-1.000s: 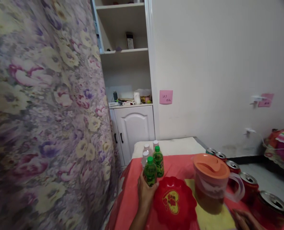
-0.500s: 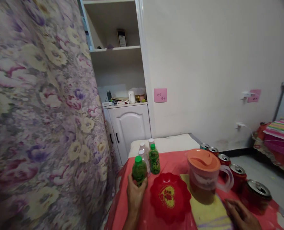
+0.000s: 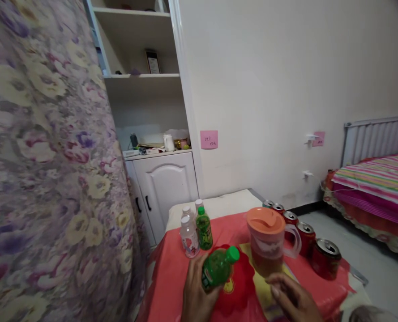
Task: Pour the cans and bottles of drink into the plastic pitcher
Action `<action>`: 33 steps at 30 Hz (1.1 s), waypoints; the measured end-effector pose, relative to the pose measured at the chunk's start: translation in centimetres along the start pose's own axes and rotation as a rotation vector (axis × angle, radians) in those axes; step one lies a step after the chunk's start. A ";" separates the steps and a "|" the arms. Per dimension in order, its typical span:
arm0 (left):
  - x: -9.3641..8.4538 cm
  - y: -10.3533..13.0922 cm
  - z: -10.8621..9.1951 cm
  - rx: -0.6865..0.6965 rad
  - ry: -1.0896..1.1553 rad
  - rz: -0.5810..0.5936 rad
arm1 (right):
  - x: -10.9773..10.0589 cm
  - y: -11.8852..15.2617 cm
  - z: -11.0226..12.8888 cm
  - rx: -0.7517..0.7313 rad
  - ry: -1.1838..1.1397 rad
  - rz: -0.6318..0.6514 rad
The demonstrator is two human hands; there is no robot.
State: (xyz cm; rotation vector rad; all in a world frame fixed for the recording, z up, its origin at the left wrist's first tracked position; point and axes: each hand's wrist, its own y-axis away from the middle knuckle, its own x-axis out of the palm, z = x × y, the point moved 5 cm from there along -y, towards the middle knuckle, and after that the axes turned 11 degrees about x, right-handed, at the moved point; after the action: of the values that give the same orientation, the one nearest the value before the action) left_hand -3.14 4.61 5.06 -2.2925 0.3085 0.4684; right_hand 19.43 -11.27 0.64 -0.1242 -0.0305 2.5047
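Note:
My left hand (image 3: 200,290) is wrapped round a green plastic bottle (image 3: 217,269) with a green cap. The bottle leans to the right above a red scalloped plate (image 3: 241,293) with a yellow design, partly hidden by it. My right hand (image 3: 291,295) is in front of the pitcher, fingers loosely bent and slightly apart, holding nothing. The clear pitcher (image 3: 267,243) has an orange lid and brownish liquid inside; it stands on a yellow cloth (image 3: 264,297). Another green bottle (image 3: 204,230) stands upright behind the plate, beside a clear white-capped bottle (image 3: 189,239).
Several drink cans line the table's right side, the nearest a dark red can (image 3: 325,259). A red tablecloth (image 3: 165,290) covers much of the table. Floral curtain (image 3: 67,156) hangs at left, a white cabinet (image 3: 165,188) stands behind, and a bed (image 3: 376,192) is at right.
My left hand has brought the green bottle rightward over the plate and tipped it from upright. My right hand has moved inward, in front of the pitcher. The view has turned right.

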 end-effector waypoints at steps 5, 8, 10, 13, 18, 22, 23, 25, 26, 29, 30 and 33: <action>1.2 0.5 1.0 0.128 -0.188 0.026 | 3.4 -1.6 7.1 -0.137 0.045 0.108; 1.5 0.9 2.2 0.257 -0.346 0.080 | 3.9 -2.2 7.9 -0.159 0.144 0.052; 1.5 1.2 2.8 0.373 -0.429 0.129 | 4.0 -2.3 7.8 -0.156 0.212 0.022; 1.4 1.3 3.0 0.522 -0.510 0.156 | 3.9 -2.3 7.8 -0.174 0.301 -0.008; 1.5 0.7 0.9 0.580 -0.508 0.113 | 3.6 -1.7 8.2 -0.211 0.385 -0.022; 1.8 0.0 -0.5 0.426 -0.349 0.131 | 3.2 -1.0 9.5 -0.380 0.366 0.060; 1.8 -0.1 -0.6 0.391 -0.312 0.140 | 3.2 -0.9 9.8 -0.421 0.364 0.101; 1.9 -0.3 -0.3 0.334 -0.257 0.161 | 3.0 -0.8 10.3 -0.461 0.371 0.183; 1.9 -0.3 -0.1 0.313 -0.237 0.169 | 3.0 -0.8 10.4 -0.458 0.379 0.213; 1.9 -0.4 0.4 0.278 -0.203 0.169 | 3.0 -1.2 10.1 -0.400 0.382 0.209; 1.9 -0.4 0.4 0.274 -0.198 0.162 | 3.0 -1.3 9.9 -0.370 0.379 0.180; 1.9 -0.6 0.3 0.277 -0.197 0.167 | 3.1 -1.6 9.4 -0.311 0.365 0.091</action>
State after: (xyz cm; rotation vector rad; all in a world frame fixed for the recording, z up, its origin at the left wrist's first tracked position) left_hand -1.25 5.04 4.42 -1.9440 0.4390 0.6860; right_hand 16.99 -8.14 9.84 -0.7213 -0.2691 2.5118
